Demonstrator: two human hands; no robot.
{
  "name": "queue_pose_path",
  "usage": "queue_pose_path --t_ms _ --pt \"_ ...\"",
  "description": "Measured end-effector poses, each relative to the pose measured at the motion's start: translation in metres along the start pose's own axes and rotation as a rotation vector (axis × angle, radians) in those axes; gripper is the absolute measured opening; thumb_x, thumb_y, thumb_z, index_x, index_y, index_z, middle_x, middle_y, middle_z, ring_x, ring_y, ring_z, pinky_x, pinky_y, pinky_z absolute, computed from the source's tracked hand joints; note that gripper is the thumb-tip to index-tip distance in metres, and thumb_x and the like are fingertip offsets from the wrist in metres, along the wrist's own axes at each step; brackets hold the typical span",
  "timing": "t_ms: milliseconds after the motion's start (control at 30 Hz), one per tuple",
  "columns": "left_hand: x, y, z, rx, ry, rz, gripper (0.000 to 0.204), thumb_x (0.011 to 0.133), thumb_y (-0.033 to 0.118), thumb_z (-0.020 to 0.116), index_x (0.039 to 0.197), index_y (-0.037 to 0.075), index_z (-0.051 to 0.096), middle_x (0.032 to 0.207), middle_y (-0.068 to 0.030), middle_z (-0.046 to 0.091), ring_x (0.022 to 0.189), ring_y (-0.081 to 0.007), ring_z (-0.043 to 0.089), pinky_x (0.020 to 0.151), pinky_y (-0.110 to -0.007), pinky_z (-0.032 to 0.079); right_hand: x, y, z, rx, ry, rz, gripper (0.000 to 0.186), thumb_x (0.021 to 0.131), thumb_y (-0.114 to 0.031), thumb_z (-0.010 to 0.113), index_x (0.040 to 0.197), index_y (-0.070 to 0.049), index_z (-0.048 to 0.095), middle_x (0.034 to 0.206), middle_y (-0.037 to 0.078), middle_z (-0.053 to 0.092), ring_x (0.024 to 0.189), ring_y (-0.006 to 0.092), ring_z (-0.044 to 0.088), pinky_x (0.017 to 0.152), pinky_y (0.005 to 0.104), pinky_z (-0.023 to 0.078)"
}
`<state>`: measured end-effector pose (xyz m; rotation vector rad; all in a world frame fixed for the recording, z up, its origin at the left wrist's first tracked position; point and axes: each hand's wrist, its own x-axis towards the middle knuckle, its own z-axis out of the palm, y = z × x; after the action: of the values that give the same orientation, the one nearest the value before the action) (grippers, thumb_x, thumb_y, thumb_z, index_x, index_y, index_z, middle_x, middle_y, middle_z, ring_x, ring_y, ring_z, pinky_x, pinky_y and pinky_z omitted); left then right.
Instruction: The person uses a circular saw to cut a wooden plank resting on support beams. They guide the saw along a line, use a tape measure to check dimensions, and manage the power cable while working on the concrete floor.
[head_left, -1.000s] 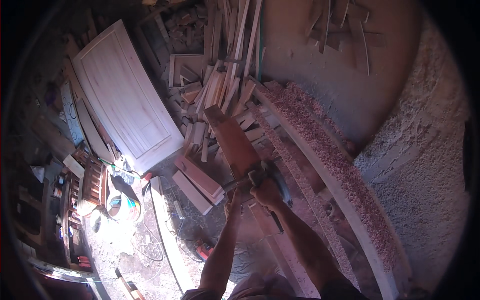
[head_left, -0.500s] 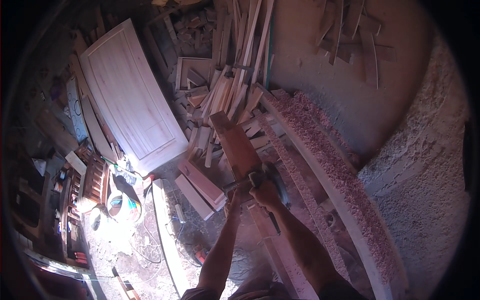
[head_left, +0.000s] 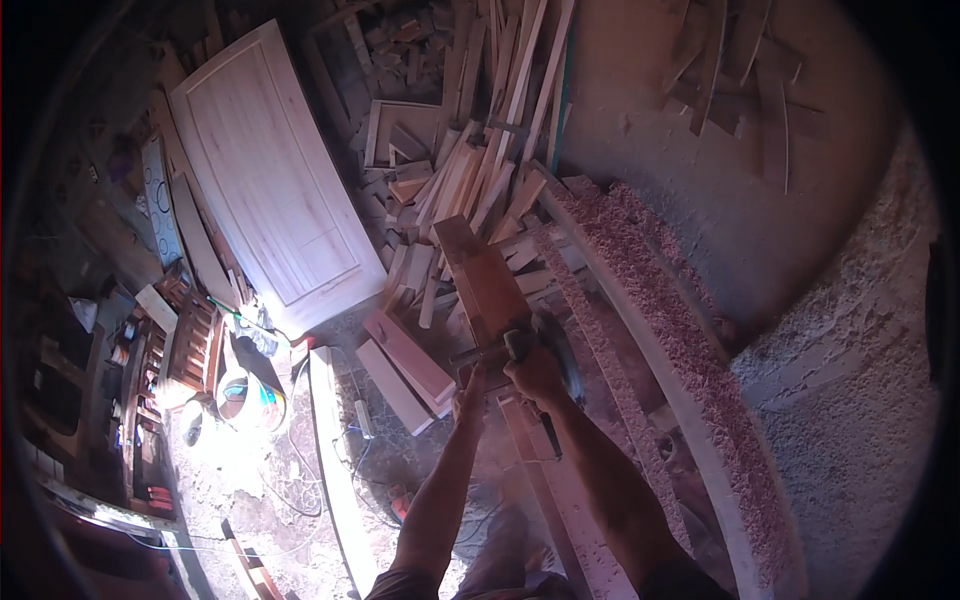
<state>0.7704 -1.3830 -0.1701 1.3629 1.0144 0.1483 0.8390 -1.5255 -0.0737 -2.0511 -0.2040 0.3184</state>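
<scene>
A dark hand-held power tool sits on a long reddish-brown board in the middle of the view. My right hand is closed round its handle. Just to the left, my left hand is closed at the tool's near-left side, by a crossbar; exactly what its fingers grip is partly hidden. The board stretches ahead of the tool and shows again behind it as a pale pinkish length between my forearms. The tool's underside is hidden.
A curved beam heaped with pink shavings runs along the right. Loose offcuts pile up ahead, beside a pale panelled door. Two short boards lie left of my hands. A bucket and cords stand in bright light.
The view has shifted slightly, so the surroundings sit further right. The tool and both hands have edged a little forward along the board, grips unchanged. More of my leg shows below.
</scene>
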Motion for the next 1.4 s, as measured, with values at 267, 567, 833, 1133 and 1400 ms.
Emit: queue_pose_path --t_ms 267,567,833,1133,1400 --pt "0.009 0.027 0.009 -0.013 0.000 0.031 0.063 0.079 0.069 0.071 0.095 0.008 0.065 0.068 0.0001 0.051 0.053 -0.0101 0.049 0.046 -0.027 0.038 0.029 0.000 0.007 0.007 -0.001 -0.018 0.025 0.075 -0.016 0.070 0.089 0.004 0.067 0.077 0.018 0.068 0.073 0.0310 0.069 0.063 0.0423 0.051" --pt "0.026 0.046 0.014 -0.024 -0.022 0.047 0.063 0.078 0.070 0.071 0.087 0.008 0.063 0.065 0.0007 0.050 0.052 -0.0109 0.049 0.047 -0.028 0.040 0.056 -0.003 0.014 0.039 0.044 -0.043 0.028 0.074 -0.017 0.070 0.093 0.003 0.067 0.084 0.022 0.068 0.082 0.0351 0.069 0.071 0.0447 0.052" --pt "0.085 0.030 0.007 0.047 0.068 0.069 0.066 0.077 0.071 0.071 0.086 0.006 0.063 0.065 0.0011 0.050 0.053 -0.0105 0.049 0.046 -0.028 0.040 0.079 -0.017 0.027 0.012 0.003 -0.010 0.030 0.073 -0.021 0.071 0.090 0.004 0.068 0.087 0.024 0.070 0.089 0.0396 0.070 0.078 0.0463 0.054" --pt "0.093 0.051 0.016 -0.036 0.007 0.087 0.067 0.078 0.070 0.071 0.089 0.004 0.065 0.067 -0.0006 0.053 0.055 -0.0101 0.051 0.048 -0.028 0.041 0.109 -0.007 0.037 0.061 0.028 -0.041 0.023 0.079 -0.010 0.067 0.100 -0.002 0.067 0.067 0.007 0.061 0.049 0.0154 0.057 0.043 0.0360 0.042" --pt "0.103 0.068 0.017 -0.072 0.007 0.105 0.064 0.079 0.068 0.072 0.086 0.004 0.064 0.068 -0.0018 0.055 0.053 -0.0108 0.051 0.046 -0.026 0.040 0.123 -0.022 0.038 0.097 0.014 -0.009 0.030 0.074 -0.021 0.070 0.090 0.004 0.068 0.085 0.024 0.070 0.084 0.0380 0.071 0.075 0.0454 0.053"
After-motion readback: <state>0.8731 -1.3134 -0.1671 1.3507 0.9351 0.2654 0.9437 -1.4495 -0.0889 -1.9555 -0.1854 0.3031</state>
